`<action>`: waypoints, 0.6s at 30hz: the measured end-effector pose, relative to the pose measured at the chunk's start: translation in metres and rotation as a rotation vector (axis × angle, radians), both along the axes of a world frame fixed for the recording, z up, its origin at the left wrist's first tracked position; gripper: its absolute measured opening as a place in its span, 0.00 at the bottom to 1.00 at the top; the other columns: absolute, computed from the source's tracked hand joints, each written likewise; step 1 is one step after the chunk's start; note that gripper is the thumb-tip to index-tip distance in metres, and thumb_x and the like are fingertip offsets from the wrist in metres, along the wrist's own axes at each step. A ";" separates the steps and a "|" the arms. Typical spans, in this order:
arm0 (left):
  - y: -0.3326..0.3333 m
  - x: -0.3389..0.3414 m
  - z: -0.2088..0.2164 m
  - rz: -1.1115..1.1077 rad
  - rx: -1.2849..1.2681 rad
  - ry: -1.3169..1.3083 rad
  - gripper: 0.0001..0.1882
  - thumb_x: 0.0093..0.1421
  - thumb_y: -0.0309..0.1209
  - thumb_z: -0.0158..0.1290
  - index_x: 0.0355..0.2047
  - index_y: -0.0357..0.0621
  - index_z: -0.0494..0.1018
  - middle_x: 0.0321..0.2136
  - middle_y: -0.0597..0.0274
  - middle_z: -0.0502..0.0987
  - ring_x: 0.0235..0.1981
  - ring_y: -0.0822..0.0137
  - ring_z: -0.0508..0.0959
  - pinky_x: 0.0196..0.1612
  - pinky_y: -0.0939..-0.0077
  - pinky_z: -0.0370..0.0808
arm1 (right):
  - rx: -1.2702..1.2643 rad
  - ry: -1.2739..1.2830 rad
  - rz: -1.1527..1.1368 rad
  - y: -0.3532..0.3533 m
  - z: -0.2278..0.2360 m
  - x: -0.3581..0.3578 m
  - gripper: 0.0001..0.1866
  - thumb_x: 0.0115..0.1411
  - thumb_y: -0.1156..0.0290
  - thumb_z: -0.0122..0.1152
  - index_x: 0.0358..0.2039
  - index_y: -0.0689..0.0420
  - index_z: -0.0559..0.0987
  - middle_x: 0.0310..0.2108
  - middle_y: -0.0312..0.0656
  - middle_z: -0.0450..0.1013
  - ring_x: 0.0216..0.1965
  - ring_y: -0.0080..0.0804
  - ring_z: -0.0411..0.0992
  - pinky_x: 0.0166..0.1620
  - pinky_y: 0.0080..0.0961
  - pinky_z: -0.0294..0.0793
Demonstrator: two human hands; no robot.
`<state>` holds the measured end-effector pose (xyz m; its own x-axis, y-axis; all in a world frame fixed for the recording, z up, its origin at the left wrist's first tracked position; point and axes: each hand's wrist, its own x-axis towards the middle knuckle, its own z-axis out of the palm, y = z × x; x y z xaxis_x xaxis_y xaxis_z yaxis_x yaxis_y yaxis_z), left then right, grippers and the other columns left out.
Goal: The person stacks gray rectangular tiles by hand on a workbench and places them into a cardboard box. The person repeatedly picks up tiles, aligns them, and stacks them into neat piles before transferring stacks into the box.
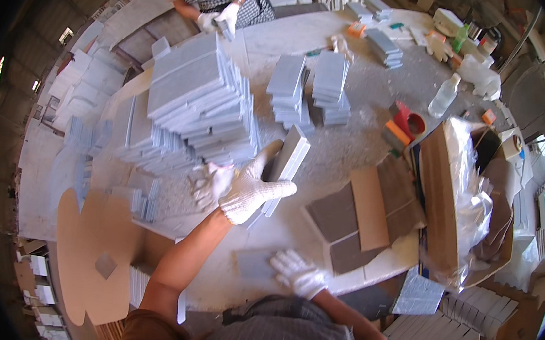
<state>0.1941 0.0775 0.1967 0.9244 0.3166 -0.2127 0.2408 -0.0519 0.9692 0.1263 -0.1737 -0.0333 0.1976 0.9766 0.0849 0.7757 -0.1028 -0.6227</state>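
Note:
My left hand [252,193], in a white knit glove, grips a small stack of grey stone tiles [292,153] between thumb and fingers, tilted on edge over the table. Low at the near edge, my right hand [299,272], also gloved, is spread flat. A single grey tile [252,264] lies on the table beside its fingertips; whether they touch it I cannot tell. Left of the held tiles rises a large pile of grey tiles [191,90]. Farther back stand two smaller tile stacks [288,76]. A crumpled white glove [209,183] lies just behind my left wrist.
Brown cardboard pieces [367,212] lie at the right, next to an open carton [443,206] with clear plastic. Beyond are a red tape roll [414,125] and a clear bottle [445,95]. Across the table a person in white gloves [227,18] handles a tile. Cut cardboard [91,251] stands near left.

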 end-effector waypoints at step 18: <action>-0.027 -0.188 -0.104 0.018 0.317 0.242 0.53 0.47 0.36 0.70 0.69 0.28 0.56 0.63 0.37 0.67 0.65 0.50 0.68 0.68 0.60 0.63 | 0.214 -0.237 -0.160 -0.030 0.022 -0.010 0.23 0.61 0.60 0.65 0.55 0.53 0.79 0.57 0.42 0.76 0.56 0.44 0.76 0.59 0.41 0.75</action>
